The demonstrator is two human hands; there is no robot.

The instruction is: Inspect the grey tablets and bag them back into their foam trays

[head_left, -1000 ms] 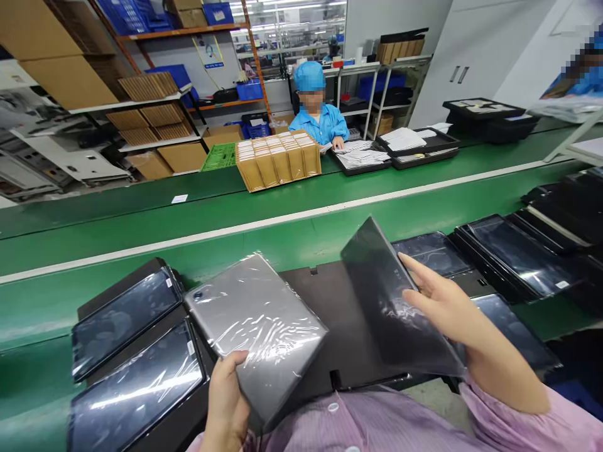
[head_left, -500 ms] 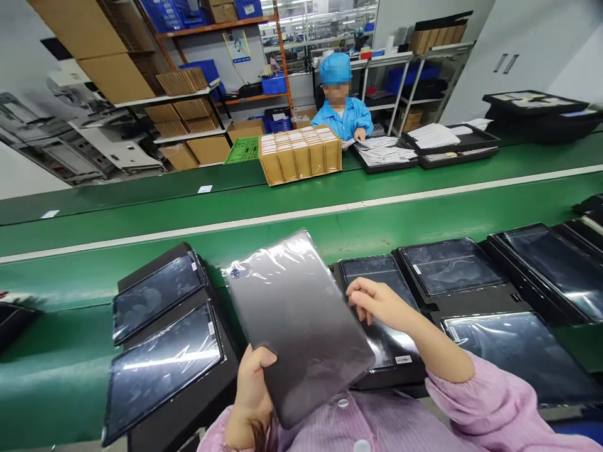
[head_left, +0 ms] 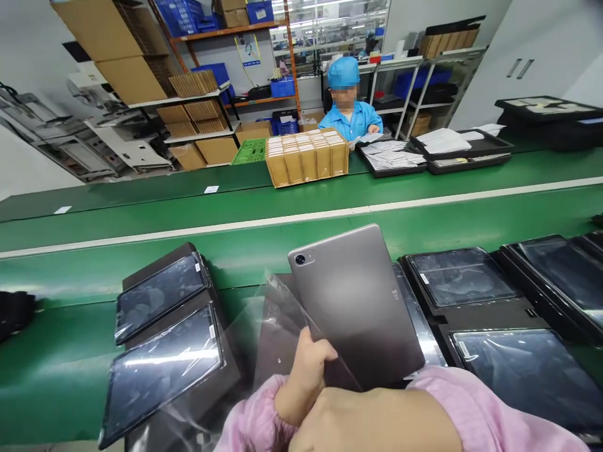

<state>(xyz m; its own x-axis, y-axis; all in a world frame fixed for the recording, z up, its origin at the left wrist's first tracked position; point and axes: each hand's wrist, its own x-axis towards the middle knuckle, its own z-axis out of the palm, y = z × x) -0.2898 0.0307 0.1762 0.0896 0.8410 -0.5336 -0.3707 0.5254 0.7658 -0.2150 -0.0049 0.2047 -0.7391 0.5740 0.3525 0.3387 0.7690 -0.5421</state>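
A grey tablet stands tilted up in front of me, its back and camera lens facing me. My left hand grips its lower left corner, thumb on the back. A clear plastic bag hangs loose off the tablet's left side. My right hand crosses low in front, below the tablet; only its back and the pink sleeve show, and the fingers are hidden.
Black trays holding film-wrapped tablets lie on the left and on the right. Beyond them runs a green conveyor belt. Across it, a person in blue sits behind a box of brown packets and paper trays.
The plastic bag has come off the tablet and now hangs to the left. The tablet shifted right and more upright. My right hand dropped from the tablet's right edge to below it.
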